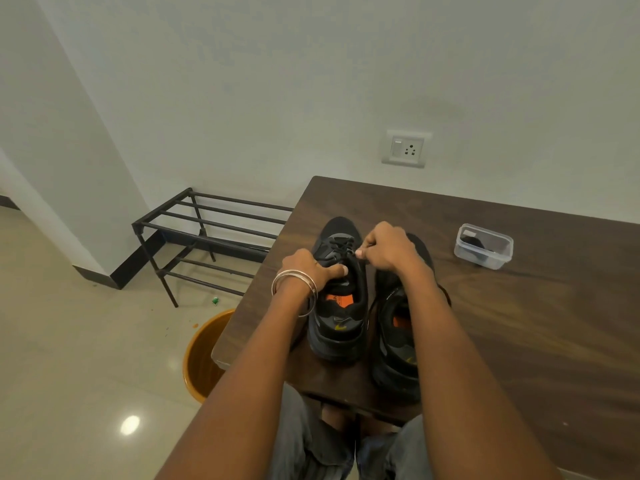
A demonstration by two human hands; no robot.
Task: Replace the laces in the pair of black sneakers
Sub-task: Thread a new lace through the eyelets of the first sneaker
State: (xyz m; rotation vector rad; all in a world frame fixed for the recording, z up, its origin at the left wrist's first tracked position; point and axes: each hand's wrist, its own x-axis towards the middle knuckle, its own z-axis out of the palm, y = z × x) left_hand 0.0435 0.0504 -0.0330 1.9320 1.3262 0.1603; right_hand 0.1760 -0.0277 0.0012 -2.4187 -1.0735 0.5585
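Two black sneakers with orange insoles stand side by side on the dark wooden table [519, 306], toes pointing away from me. The left sneaker [337, 320] carries a black lace [341, 247] across its upper eyelets. My left hand [313, 268], with silver bangles on the wrist, grips the left side of that sneaker near its collar, thumb on the tongue. My right hand [386, 249] pinches the lace at the sneaker's right eyelets. My right forearm hides much of the right sneaker [398, 348].
A clear plastic box [483, 245] holding something black sits on the table to the right. A black metal shoe rack [207, 237] stands on the floor to the left by the wall. An orange bucket [204, 355] is beside the table's left edge.
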